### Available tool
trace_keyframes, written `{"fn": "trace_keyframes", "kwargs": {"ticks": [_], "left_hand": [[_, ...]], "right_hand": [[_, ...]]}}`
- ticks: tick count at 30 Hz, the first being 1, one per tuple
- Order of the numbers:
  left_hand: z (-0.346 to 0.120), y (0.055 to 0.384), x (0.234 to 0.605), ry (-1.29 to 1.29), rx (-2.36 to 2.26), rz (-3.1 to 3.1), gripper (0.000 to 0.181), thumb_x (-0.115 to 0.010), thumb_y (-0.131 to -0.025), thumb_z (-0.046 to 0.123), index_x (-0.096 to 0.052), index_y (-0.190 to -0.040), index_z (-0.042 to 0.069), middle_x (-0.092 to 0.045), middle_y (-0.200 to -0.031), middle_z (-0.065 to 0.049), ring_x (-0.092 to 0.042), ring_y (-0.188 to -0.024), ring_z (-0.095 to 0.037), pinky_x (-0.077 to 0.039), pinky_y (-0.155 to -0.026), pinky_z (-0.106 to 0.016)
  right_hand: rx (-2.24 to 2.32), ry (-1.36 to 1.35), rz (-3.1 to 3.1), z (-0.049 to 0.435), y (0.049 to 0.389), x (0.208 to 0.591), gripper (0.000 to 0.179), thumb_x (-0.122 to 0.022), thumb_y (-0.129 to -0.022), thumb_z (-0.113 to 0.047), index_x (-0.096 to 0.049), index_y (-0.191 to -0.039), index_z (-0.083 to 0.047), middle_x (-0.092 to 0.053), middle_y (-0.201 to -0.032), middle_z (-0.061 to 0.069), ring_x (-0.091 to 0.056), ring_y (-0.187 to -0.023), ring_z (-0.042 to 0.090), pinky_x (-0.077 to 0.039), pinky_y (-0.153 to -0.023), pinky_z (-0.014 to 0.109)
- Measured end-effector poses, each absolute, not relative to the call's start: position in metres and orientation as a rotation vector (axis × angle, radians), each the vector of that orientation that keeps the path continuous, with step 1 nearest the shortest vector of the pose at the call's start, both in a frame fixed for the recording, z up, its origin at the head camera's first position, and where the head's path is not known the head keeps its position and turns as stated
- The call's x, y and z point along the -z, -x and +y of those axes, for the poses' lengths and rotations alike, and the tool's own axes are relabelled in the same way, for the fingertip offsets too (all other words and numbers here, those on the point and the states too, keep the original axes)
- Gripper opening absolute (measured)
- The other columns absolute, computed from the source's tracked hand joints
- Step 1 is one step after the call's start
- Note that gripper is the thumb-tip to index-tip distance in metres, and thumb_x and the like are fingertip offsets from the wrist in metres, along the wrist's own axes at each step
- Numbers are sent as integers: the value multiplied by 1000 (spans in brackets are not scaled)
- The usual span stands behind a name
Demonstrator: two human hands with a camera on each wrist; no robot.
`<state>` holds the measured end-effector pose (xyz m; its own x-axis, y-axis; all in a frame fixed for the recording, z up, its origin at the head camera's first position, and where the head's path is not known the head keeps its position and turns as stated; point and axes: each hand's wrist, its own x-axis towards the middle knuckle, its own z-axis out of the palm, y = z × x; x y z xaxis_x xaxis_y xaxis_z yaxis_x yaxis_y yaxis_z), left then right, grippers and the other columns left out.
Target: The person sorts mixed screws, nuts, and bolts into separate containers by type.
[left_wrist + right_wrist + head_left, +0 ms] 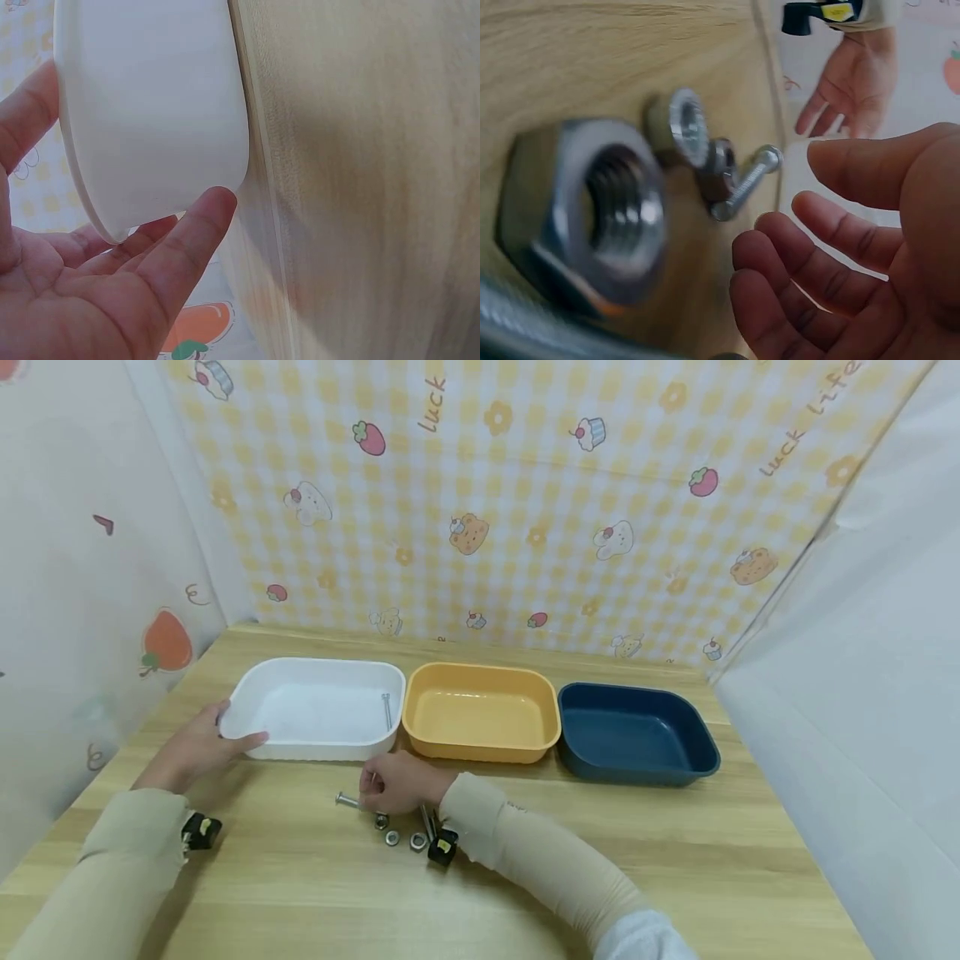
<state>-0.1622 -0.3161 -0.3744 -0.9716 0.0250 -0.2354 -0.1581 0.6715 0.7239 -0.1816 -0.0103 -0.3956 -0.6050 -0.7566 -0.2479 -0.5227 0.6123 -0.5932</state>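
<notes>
My left hand (197, 745) grips the left end of a white plastic box (315, 749), thumb on its front wall and other fingers round the end. A slim bolt (387, 712) lies inside that box, at the right. Over the tabletop, my right hand (401, 782) has loosely bent fingers. In the right wrist view, its thumb and fingers stand apart with nothing between them. Just beyond the fingertips lies a short bolt (748, 183). Beside it are a dark nut (718, 169), a round-faced nut (684, 129) and a hex nut (619, 217). Another bolt (427, 821) lies partly hidden by the right wrist.
Right of the white box stand a yellow box (480, 752) and a dark blue box (637, 772), in one row on the wooden table (315, 893). A patterned cloth (495, 527) hangs behind them. White sheets (862, 652) close off both sides.
</notes>
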Motion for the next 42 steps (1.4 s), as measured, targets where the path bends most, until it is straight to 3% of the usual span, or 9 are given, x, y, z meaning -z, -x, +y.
{"fn": "trace_keyframes", "kwargs": {"ticks": [8,13,17,27,34,42], "left_hand": [[-316,162,375,142,-1133,2669,111,-62,-90,54,7,-147,-13,-6,-150,-41,-18,-132,-58,-19,-103,-71],[-315,162,375,159,-1143,2645,112,-63,-90,53,8,-146,-13,-5,-149,-41,-17,-131,-58,-19,-103,-71],[-314,161,375,170,-1142,2643,113,-63,-89,55,8,-147,-12,-5,-149,-41,-17,-131,-58,-19,-103,-72],[-315,161,373,173,-1155,2630,113,-63,-89,54,10,-147,-11,-3,-150,-41,-16,-132,-59,-17,-104,-71],[-316,162,372,164,-1166,2635,113,-64,-89,53,9,-146,-12,-4,-149,-41,-18,-131,-58,-19,-104,-71],[-315,161,374,172,-1184,2619,114,-64,-89,53,9,-146,-13,-4,-150,-41,-16,-133,-58,-17,-105,-70]], "right_hand": [[578,991,2354,-20,182,402,15,-74,-88,-25,-62,-90,-17,-60,-78,-11,-56,-72,2,-45,-63,14],[468,1052,2420,-24,182,405,25,-82,-80,-30,-64,-91,-17,-60,-78,-13,-54,-73,-1,-42,-64,12],[418,1054,2455,-26,180,406,24,-84,-78,-24,-66,-92,-16,-59,-78,-13,-53,-73,-1,-41,-64,11],[491,991,2339,-27,185,401,16,-66,-89,-8,-68,-104,-14,-61,-83,-9,-54,-72,3,-45,-61,15],[967,809,2003,-26,191,401,19,-57,-88,13,-66,-101,2,-64,-76,6,-59,-65,11,-52,-61,19],[1221,518,1727,-29,196,398,18,-50,-97,5,-65,-108,5,-69,-84,16,-66,-72,17,-56,-65,25]]}}
